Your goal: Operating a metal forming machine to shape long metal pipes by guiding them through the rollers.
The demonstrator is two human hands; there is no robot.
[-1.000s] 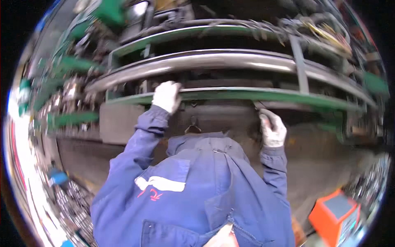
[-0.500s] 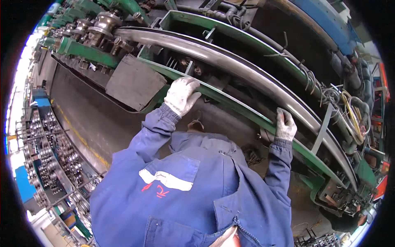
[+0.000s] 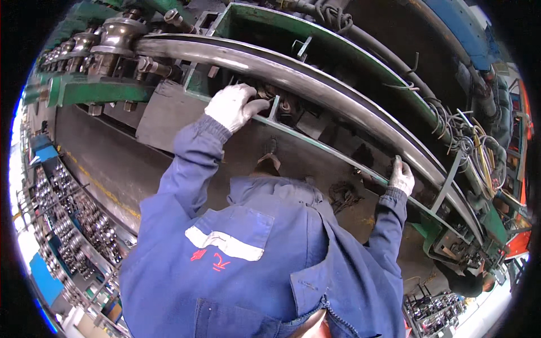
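“Two hands on show, head view: left hand (image 3: 232, 107) half-open over the green frame (image 3: 197, 83), thumb spread; right hand (image 3: 402, 177) farther along, fingers bent.”

“Gripping?”

“Right one, can't tell! Metal tube (image 3: 276, 69) runs just beyond both, apparently kept in line by rollers (image 3: 116, 42).”

Green frame (image 3: 259, 11): on my feed it slants across the view; I see a long shiny metal tube (image 3: 253, 63) running between its rails, but cannot tell what bears it.
Floor (image 3: 127, 174): dark grey; I make out a yellow line (image 3: 107, 195) and a dark, tangled heap (image 3: 345, 194).
Left rack (image 3: 52, 236): I see rows of shiny metal rings (image 3: 73, 239).
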